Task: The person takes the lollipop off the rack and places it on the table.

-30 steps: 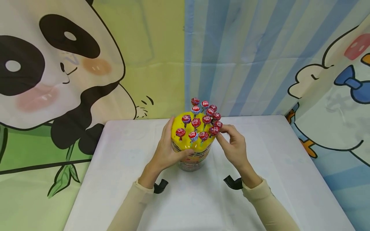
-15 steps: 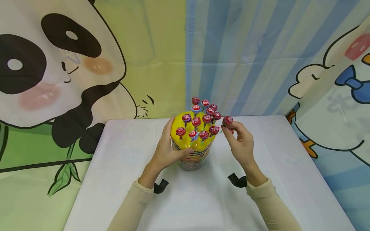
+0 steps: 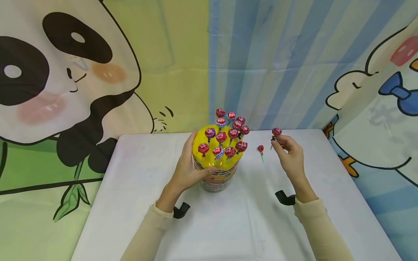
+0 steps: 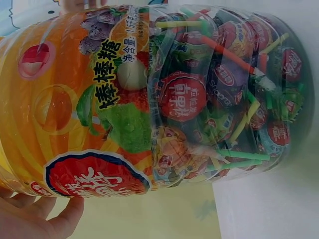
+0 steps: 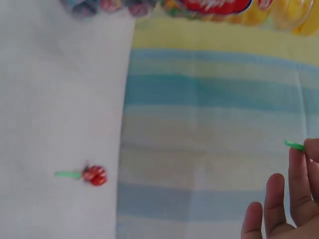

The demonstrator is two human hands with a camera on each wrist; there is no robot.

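Note:
In the head view a clear plastic jar [image 3: 213,185] of lollipops stands upright on the white table, under a yellow lid [image 3: 200,136]. Several red and purple wrapped lollipops [image 3: 221,137] stick up from the lid by their sticks. My left hand [image 3: 187,168] grips the jar around its upper left side, thumb across the front. To the right of the jar, my right hand [image 3: 290,159] pinches a red-wrapped lollipop [image 3: 276,131], head up, above the table. The right wrist view shows the end of its green stick [image 5: 294,145] between thumb and finger.
A loose red lollipop [image 3: 260,148] with a green stick lies on the table [image 3: 140,174] between the jar and my right hand. Behind the table's far edge hangs a printed cloth [image 3: 261,72] with cartoon animals.
My right hand has drawn a lollipop away from the lid's right edge and carried it rightward. The loose lollipop on the table has come into view. My left hand has kept its place on the jar.

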